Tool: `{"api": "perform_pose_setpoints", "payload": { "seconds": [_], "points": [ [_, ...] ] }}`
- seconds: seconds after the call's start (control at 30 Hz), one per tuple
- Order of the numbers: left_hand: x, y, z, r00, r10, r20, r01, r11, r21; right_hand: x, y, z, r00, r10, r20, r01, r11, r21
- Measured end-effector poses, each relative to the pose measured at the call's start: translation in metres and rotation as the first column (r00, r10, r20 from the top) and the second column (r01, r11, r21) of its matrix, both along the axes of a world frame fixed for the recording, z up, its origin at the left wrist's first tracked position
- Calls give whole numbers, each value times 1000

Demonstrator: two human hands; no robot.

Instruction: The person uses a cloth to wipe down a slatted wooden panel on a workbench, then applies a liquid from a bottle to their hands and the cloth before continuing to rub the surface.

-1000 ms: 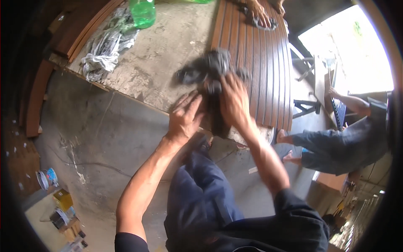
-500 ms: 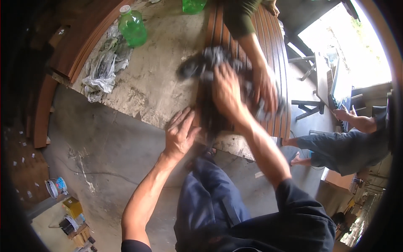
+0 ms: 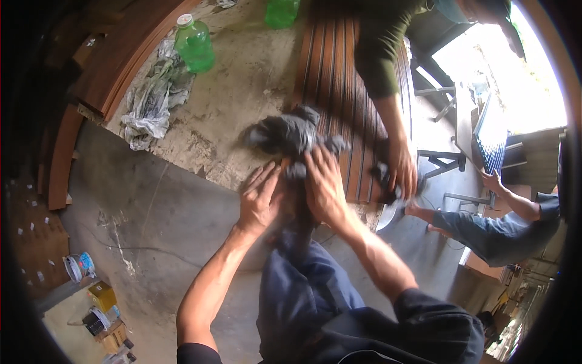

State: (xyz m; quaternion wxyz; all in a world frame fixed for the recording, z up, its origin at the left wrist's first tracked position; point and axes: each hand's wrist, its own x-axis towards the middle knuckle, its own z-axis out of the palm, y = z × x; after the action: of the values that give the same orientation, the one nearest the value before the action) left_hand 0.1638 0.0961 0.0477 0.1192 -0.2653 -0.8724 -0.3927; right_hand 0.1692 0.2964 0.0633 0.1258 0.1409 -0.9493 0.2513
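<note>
A dark grey rag (image 3: 286,132) lies bunched over the near left end of a brown grooved panel (image 3: 339,79). My right hand (image 3: 324,185) presses on the rag, its fingertips over the cloth. Beside it, my left hand (image 3: 260,197) rests at the panel's near left corner, fingers stretched out and holding nothing. On the panel's right side, a co-worker's hand (image 3: 402,170) holds another dark rag (image 3: 381,174) at the near right edge. The panel lies on a worn, stained worktable (image 3: 236,79).
A green bottle (image 3: 194,45) and a crumpled pale cloth (image 3: 154,97) stand on the table's left part; a second green container (image 3: 281,12) is farther back. Brown boards (image 3: 121,54) are stacked at far left. Another person (image 3: 497,227) holds a grooved panel (image 3: 492,133) on the right.
My right hand and the rag have slid toward me along the panel. The co-worker's hand has moved right and nearer. My left hand has stayed almost in place.
</note>
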Motion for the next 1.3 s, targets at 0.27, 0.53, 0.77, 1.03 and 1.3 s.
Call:
{"api": "perform_pose_setpoints", "payload": {
  "seconds": [0.27,0.53,0.77,1.03,1.3],
  "points": [
    [-10,20,-9,998,-29,-61,29,1000,3,-320,97,-51,882,-330,-336,445,819,363],
    [8,-12,-4,998,44,39,-42,998,-55,5,13,-25,996,79,-35,-77,995,59],
    [-8,29,1,999,-24,-38,24,1000,2,-181,92,-18,934,-263,-242,337,875,348],
    [-11,6,22,978,6,209,-37,989,145,15,58,11,995,-97,-34,101,983,152],
    [-26,61,-6,986,133,103,-93,941,-326,-70,67,8,964,-224,-145,230,973,21]
  ]
}}
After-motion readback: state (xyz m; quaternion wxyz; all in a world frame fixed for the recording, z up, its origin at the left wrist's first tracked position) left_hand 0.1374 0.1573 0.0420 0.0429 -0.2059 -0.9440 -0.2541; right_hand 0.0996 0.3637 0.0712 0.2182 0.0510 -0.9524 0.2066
